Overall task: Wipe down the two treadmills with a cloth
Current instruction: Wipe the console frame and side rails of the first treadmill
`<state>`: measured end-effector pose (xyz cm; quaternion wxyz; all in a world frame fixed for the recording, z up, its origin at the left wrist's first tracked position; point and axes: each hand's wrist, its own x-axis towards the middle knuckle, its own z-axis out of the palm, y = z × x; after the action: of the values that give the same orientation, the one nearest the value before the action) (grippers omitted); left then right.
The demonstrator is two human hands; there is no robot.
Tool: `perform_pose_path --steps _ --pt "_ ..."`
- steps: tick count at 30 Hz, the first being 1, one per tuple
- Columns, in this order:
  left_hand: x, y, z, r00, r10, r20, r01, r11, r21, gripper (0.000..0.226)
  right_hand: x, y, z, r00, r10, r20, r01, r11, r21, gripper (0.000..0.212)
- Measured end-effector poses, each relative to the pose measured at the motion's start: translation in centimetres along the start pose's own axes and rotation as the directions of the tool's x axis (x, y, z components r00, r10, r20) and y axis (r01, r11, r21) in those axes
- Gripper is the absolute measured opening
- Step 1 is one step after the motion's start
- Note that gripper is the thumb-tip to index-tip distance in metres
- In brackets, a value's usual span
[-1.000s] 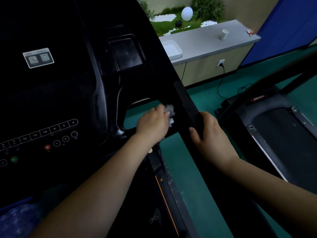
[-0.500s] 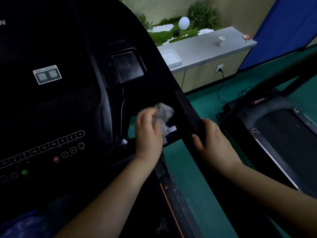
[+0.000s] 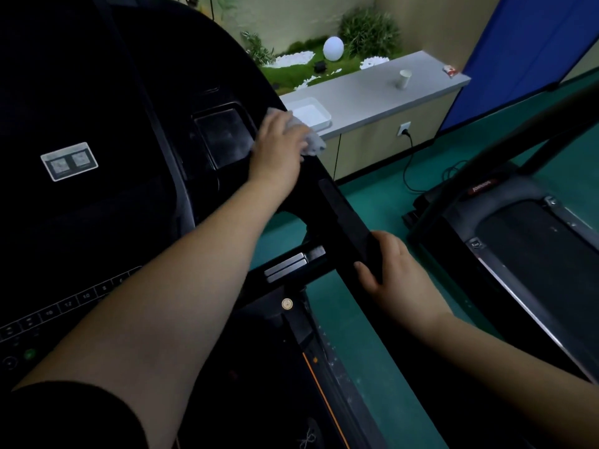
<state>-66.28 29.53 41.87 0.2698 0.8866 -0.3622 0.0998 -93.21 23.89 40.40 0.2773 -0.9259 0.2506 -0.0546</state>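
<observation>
The cloth [image 3: 311,140] was a small, pale, crumpled wad, bunched under your left hand [image 3: 279,144] and pressed against the upper right edge of the near treadmill's console [image 3: 129,131], just beside the dusty recessed tray [image 3: 223,137]. It looked light, soft and limp, so it would take whatever shape you gave it; I'd judge the best hold was over the top with your palm, fingers curled round the bunch, much as you had it. Balled up like that it had no real long axis; its loose end poked out toward the right, past your fingertips. Your right hand [image 3: 393,270] was wrapped round the black handrail [image 3: 343,218], thumb on the inner side, and that rail ran diagonally from the console down toward you. The second treadmill [image 3: 534,241] stood off to your right, untouched.
</observation>
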Motion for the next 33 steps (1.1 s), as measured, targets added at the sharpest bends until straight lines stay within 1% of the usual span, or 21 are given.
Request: perform_pose_path --steps 2,4,6,7,8,10,11,12,14,15,16,18,19,22,23,25,27,28,29,31,33 --pt "-0.8 0.4 0.6 0.999 -0.021 -0.041 0.019 0.999 -0.045 0.029 0.0 0.0 -0.1 1.0 0.003 0.007 -0.003 1.0 -0.001 0.05" --pt "-3.7 2.3 1.0 1.0 -0.012 -0.024 0.007 0.985 -0.171 0.029 0.0 -0.1 -0.1 1.0 0.004 0.003 -0.004 1.0 -0.005 0.05" --pt "-7.7 4.0 1.5 0.999 0.05 -0.009 -0.05 0.952 -0.302 0.032 0.1 -0.1 0.0 1.0 0.001 -0.006 -0.001 1.0 -0.001 0.05" --pt "-9.8 4.6 1.6 0.996 0.087 -0.005 -0.083 0.942 -0.325 0.033 0.1 -0.1 0.1 1.0 -0.001 -0.008 0.001 1.0 0.003 0.05" --pt "-11.8 5.0 1.6 0.994 0.108 0.01 -0.098 0.936 -0.339 0.034 0.1 0.0 0.2 1.0 -0.004 -0.01 0.004 1.0 0.002 0.051" --pt "-14.9 4.6 0.8 0.992 0.089 0.092 -0.045 0.916 -0.398 0.033 0.1 0.0 0.3 1.0 -0.014 -0.018 0.014 1.0 0.0 0.051" --pt "-16.2 3.9 0.5 0.989 0.076 0.128 -0.014 0.905 -0.426 0.036 0.1 0.0 0.3 1.0 -0.017 -0.024 0.017 1.0 0.003 0.05" --pt "-17.2 3.0 -0.1 0.989 0.044 0.14 0.016 0.916 -0.402 0.041 0.0 -0.1 0.3 0.999 -0.02 -0.028 0.02 1.0 0.007 0.049" --pt "-18.4 1.2 -2.6 0.996 -0.063 0.057 0.075 0.968 -0.238 0.038 0.0 -0.2 0.1 1.0 -0.019 -0.021 0.019 1.0 0.01 0.049" --pt "-19.1 0.2 -3.9 0.99 -0.14 -0.033 0.132 0.975 -0.177 0.034 -0.1 -0.2 0.1 1.0 -0.014 -0.015 0.014 1.0 0.011 0.048" --pt "-20.0 -0.7 -5.4 0.967 -0.208 -0.144 0.187 0.972 -0.143 0.03 -0.1 -0.2 0.0 1.0 -0.012 -0.011 0.012 1.0 0.012 0.047" --pt "-22.6 -2.1 -7.3 0.944 -0.186 -0.272 0.214 0.974 0.078 0.036 -0.2 -0.2 0.0 1.0 -0.014 -0.008 0.014 1.0 0.008 0.046" --pt "-24.1 -2.8 -7.4 0.945 -0.192 -0.265 0.241 0.957 0.163 0.041 -0.2 -0.3 0.0 1.0 -0.011 -0.01 0.011 1.0 0.008 0.046" --pt "-28.3 -4.3 -5.8 0.949 -0.292 -0.121 0.315 0.903 0.292 0.055 -0.3 -0.4 -0.1 1.0 -0.003 -0.012 0.004 1.0 0.014 0.047" --pt "-28.8 -4.9 -5.2 0.957 -0.278 -0.082 0.289 0.9 0.326 0.06 -0.4 -0.4 -0.1 1.0 -0.003 -0.012 0.003 1.0 0.017 0.047" --pt "-27.2 -5.8 -5.0 0.98 -0.197 -0.032 0.195 0.909 0.369 0.064 -0.5 -0.4 -0.2 1.0 -0.013 -0.009 0.013 1.0 0.023 0.047" --pt "-23.5 -6.1 -5.8 0.993 -0.118 0.012 0.103 0.91 0.402 0.06 -0.5 -0.3 -0.2 1.0 -0.016 -0.003 0.017 1.0 0.026 0.048" --pt "-21.2 -6.3 -6.4 0.993 -0.114 0.031 0.091 0.905 0.415 0.057 -0.5 -0.2 -0.2 1.0 -0.018 0.001 0.018 0.999 0.027 0.048" --pt "-18.8 -6.5 -6.9 0.991 -0.13 0.023 0.109 0.902 0.418 0.055 -0.5 -0.1 -0.2 1.0 -0.019 0.005 0.019 0.999 0.03 0.048" --pt "-15.1 -7.1 -7.6 0.98 -0.2 -0.017 0.19 0.893 0.407 0.052 -0.4 0.0 -0.3 1.0 -0.023 0.006 0.023 0.999 0.042 0.048" --pt "-14.3 -7.2 -7.4 0.966 -0.247 -0.069 0.255 0.893 0.37 0.05 -0.4 0.1 -0.2 0.999 -0.036 0.005 0.035 0.998 0.049 0.048"
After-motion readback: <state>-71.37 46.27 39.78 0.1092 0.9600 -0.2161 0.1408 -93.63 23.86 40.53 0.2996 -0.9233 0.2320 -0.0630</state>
